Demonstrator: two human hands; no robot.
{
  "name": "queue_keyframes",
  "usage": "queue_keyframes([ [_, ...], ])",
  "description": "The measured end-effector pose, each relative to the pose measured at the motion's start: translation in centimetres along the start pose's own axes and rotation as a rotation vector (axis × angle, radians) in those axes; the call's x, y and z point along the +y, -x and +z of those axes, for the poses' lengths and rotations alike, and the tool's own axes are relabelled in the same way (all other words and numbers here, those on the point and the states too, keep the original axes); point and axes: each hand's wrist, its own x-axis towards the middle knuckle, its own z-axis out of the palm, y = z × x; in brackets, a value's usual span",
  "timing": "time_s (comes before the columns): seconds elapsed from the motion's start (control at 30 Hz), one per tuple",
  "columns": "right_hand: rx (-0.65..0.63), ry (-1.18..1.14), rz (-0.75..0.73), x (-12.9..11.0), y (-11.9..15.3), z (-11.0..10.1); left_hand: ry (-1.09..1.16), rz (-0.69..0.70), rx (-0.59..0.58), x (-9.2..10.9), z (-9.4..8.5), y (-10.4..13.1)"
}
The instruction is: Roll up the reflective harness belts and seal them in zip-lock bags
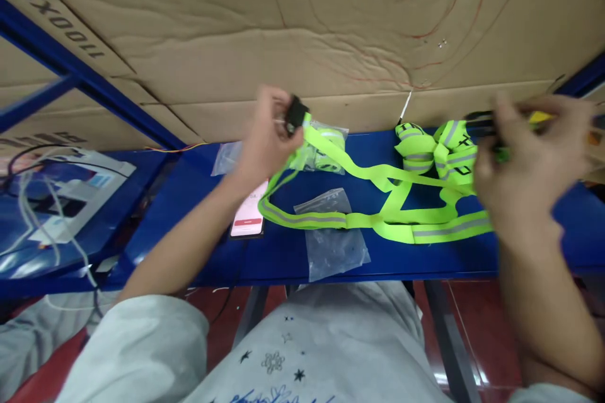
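Note:
A neon yellow-green strap harness (363,220) with grey reflective stripes stretches between my hands above the blue table. My left hand (271,132) is closed on a black plastic buckle (296,114) at the harness's left end. At its other end, my right hand (534,164), smeared by motion, is closed around the strap, and a dark piece shows by the fingers. Behind the harness, beside my right hand, sit rolled reflective straps (437,150) with black lettering. A clear bag (328,148) with folded green strap lies near my left hand.
An empty clear zip bag (335,252) lies at the table's front edge. A lit phone (249,214) rests under my left forearm. White cables (28,201) and a white device (89,195) stand at left. Cardboard (283,56) backs the blue table (278,258).

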Motion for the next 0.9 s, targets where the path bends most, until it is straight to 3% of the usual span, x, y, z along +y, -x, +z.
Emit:
queue_keyframes([
  [0.07,-0.028,-0.182,-0.100,-4.0,0.1,0.5,-0.204,0.157,-0.165,2.0,2.7,1.2],
  [0.13,-0.067,-0.283,-0.184,-7.6,0.6,0.7,-0.443,0.260,-0.240,3.6,4.6,1.9],
  [0.23,-0.114,-0.365,-0.211,-10.4,1.4,1.2,-0.709,0.317,-0.333,5.4,6.2,2.0],
  [0.63,-0.153,-0.410,-0.126,-10.1,2.8,3.0,-0.839,0.252,-0.293,7.6,8.8,1.2],
  [0.9,-0.206,-0.388,-0.112,-10.0,2.6,3.8,-0.611,0.193,-0.371,8.1,10.0,0.7],
])
